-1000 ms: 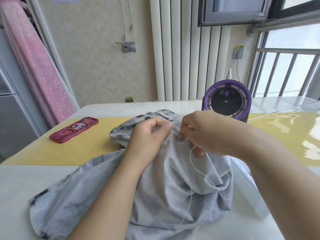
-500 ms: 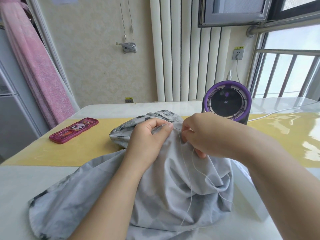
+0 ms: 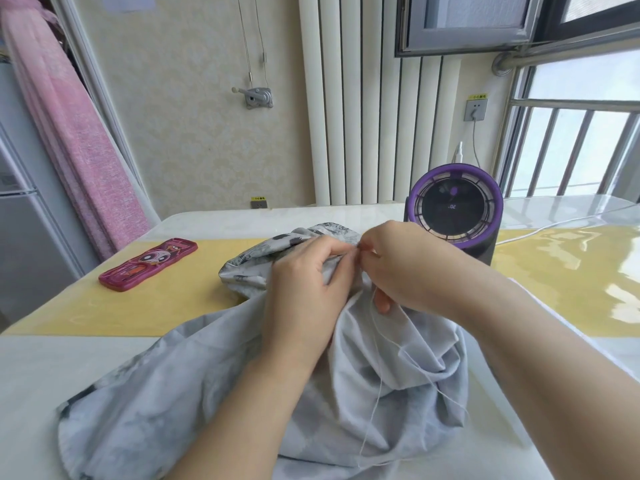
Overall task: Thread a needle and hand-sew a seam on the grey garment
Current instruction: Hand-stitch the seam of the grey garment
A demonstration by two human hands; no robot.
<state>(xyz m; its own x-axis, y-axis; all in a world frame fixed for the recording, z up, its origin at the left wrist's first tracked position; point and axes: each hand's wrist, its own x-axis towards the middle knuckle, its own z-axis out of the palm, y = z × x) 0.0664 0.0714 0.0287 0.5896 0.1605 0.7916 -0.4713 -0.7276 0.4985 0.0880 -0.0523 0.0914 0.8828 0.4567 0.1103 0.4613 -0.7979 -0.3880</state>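
Note:
The grey garment (image 3: 180,386) lies bunched across the table's near half. My left hand (image 3: 304,285) grips a raised fold of it, thumb and fingers curled over the edge. My right hand (image 3: 412,268) meets it fingertip to fingertip, pinching at the fold; the needle itself is too small to make out. A white thread (image 3: 379,389) runs from under my right hand down over the cloth towards the near edge.
A pink patterned case (image 3: 149,263) lies on the yellow mat (image 3: 166,306) at the left. A purple round fan (image 3: 455,211) stands behind my right hand, its white cable trailing right. A white radiator and a window with bars are behind the table.
Both hands have stayed at the fold; my right hand's fingertips have closed in slightly towards the left thumb, and the thread loop below has shifted a little.

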